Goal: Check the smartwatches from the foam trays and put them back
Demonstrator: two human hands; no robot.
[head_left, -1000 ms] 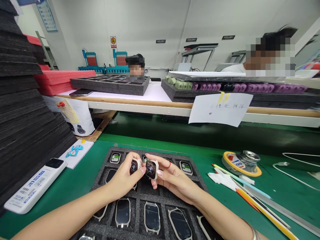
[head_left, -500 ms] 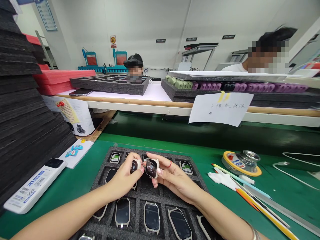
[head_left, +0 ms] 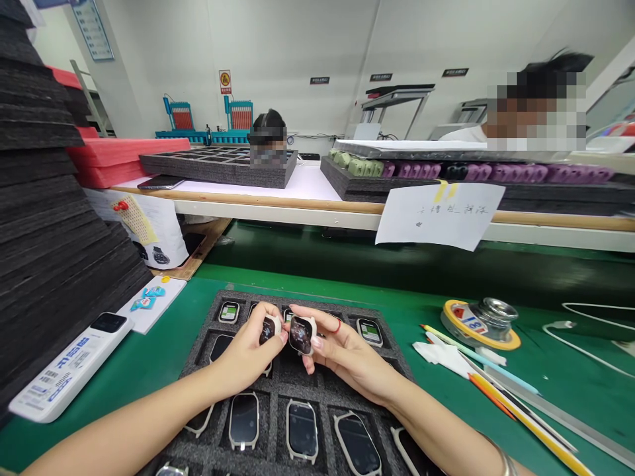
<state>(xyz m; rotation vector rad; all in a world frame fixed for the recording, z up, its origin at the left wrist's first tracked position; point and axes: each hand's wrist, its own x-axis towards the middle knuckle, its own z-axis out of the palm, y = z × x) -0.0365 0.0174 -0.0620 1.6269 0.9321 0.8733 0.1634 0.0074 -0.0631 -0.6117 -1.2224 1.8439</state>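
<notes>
Barely anything shifts since a second ago: my left hand (head_left: pixel 248 354) keeps pinching one watch body (head_left: pixel 268 328) and my right hand (head_left: pixel 342 357) the other watch body (head_left: pixel 301 334), side by side above the foam tray (head_left: pixel 292 387) on the green table (head_left: pixel 149 357), so I am comparing them yet

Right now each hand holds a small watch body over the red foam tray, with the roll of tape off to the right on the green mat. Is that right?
Not quite: the foam tray under the hands is dark grey, not red, as the head view shows. The rest holds: the left hand and the right hand each hold a small watch body, and the roll of tape sits to the right on the green mat.
</notes>
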